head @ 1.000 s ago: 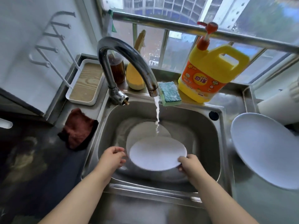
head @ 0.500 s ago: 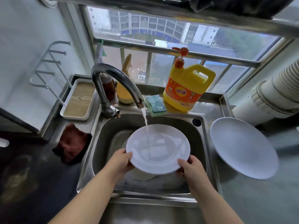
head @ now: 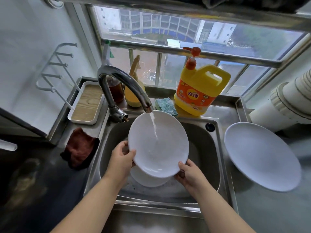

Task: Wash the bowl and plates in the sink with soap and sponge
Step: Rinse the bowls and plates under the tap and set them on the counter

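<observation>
I hold a white plate (head: 161,148) tilted up over the steel sink (head: 213,158), its face toward me. My left hand (head: 122,159) grips its left rim and my right hand (head: 189,173) grips its lower right rim. Water runs from the faucet (head: 124,86) onto the plate's face. Below it in the basin lies another white dish (head: 148,179), mostly hidden. A blue-green sponge (head: 165,105) rests on the sink's back ledge beside the yellow soap bottle (head: 198,91). A third white plate (head: 262,155) lies on the counter to the right.
A dark red cloth (head: 79,148) lies left of the sink. A white tray (head: 87,103) with a wooden base stands at the back left, under a white wall rack (head: 55,68). A brown bottle and a yellow spray bottle stand behind the faucet. A ribbed white duct (head: 289,100) is at right.
The plate has been lifted out of the basin and tipped up from flat to steeply tilted under the running water. Both hands kept their grip on its rim.
</observation>
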